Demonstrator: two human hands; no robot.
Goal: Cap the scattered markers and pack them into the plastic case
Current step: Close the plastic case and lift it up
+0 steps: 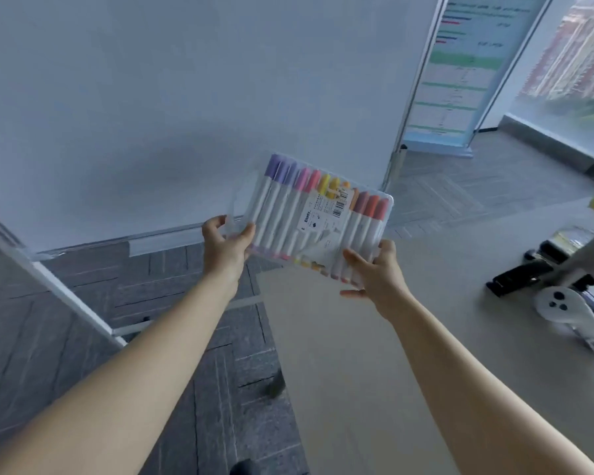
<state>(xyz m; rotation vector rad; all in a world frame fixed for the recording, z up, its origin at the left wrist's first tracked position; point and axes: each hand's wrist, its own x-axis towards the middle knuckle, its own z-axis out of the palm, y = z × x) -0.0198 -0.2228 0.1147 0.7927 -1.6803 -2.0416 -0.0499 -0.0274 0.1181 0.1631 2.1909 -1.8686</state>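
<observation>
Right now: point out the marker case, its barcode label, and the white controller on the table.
marker case [374,200]: head view, clear upper right corner over the red caps.
barcode label [339,202]: head view, on the black bars.
white controller [559,305]: head view, round face with buttons.

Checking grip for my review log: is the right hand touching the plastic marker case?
Touching. The head view shows the right hand gripping the lower right end of the plastic case, its fingers lying over the front face.

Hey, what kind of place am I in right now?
Probably an office or meeting room: a large whiteboard, a standing banner printed with charts, grey carpet tiles and a pale table.
</observation>
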